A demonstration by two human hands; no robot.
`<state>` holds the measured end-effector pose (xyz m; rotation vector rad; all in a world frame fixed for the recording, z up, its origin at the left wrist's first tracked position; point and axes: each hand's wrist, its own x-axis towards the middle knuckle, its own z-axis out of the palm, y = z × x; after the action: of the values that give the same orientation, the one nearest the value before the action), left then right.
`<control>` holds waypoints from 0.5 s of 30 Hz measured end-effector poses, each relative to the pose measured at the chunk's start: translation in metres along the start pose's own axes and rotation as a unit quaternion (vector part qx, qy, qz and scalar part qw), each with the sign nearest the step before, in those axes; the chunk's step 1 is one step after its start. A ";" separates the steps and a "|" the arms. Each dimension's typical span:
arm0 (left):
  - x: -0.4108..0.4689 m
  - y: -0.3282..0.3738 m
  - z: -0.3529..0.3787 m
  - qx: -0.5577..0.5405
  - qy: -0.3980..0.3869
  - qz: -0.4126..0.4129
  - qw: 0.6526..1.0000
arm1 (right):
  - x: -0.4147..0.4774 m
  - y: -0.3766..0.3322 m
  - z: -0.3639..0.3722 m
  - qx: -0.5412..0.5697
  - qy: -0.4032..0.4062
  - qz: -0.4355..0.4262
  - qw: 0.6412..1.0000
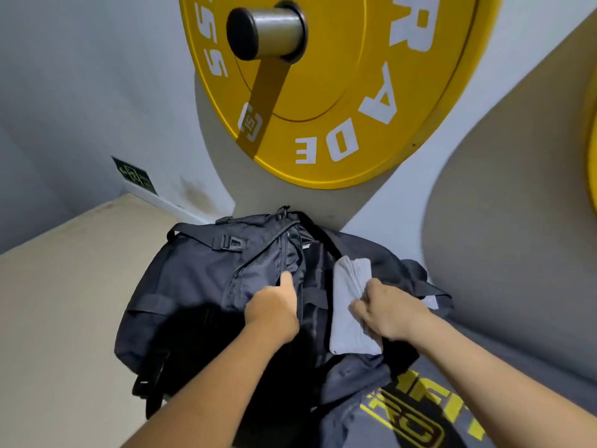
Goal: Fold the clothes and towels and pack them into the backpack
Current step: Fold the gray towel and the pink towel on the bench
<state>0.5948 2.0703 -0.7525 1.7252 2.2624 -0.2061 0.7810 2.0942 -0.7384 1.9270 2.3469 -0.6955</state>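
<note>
1. One backpack point(200, 286) of dark, matte woven fabric lay slumped on the pale, smooth floor point(64, 302), close to the wall. Its main zip was open and the top pointed to the wall.
2. On its shell I could count one black plastic buckle point(231, 243) and several flat black straps.
3. The left hand point(274, 305) gripped the left edge of the opening. The thumb lay on the outside fabric and the other fingers were hidden inside.
4. One towel point(347, 321), light grey and soft, was folded to a thick rectangle with rounded corners. It was at the right side of the opening, partly over the bag's mouth.
5. The right hand point(387, 312) clamped the towel from the right, fingers curled round its layered edge.
6. A dark printed cloth point(413, 425) with yellow letters lay wrinkled at the near right, touching the backpack.
7. On the wall hung one round yellow weight plate point(323, 92), glossy with white letters, on one short metal peg point(268, 30) with a black end.
8. A second yellow disc point(592, 140) showed only as a thin strip at the right edge.
</note>
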 end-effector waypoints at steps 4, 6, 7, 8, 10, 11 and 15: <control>0.009 -0.014 -0.014 -0.085 0.012 -0.018 0.996 | 0.000 0.029 0.011 0.161 -0.036 0.025 0.986; 0.009 -0.023 -0.040 -0.182 0.019 -0.041 0.982 | 0.000 0.034 0.009 0.212 -0.061 0.020 0.975; 0.004 -0.028 -0.054 -0.276 0.040 -0.057 0.959 | -0.001 0.036 0.006 0.230 -0.077 0.019 0.970; -0.005 -0.042 -0.064 -0.383 0.047 -0.042 0.922 | -0.003 0.036 0.003 0.246 -0.091 0.019 0.965; -0.040 -0.060 -0.081 -0.559 0.017 -0.021 0.828 | -0.008 0.036 -0.005 0.267 -0.109 0.023 0.957; -0.057 -0.063 -0.090 -0.630 -0.029 -0.015 0.776 | -0.010 0.035 -0.010 0.275 -0.115 0.026 0.954; -0.077 -0.077 -0.085 -0.671 -0.102 -0.025 0.734 | -0.018 0.033 -0.024 0.261 -0.138 0.019 0.955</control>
<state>0.5280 2.0027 -0.6523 0.7361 1.4547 0.9558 0.8223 2.0905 -0.7225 1.8627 2.0886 -1.5983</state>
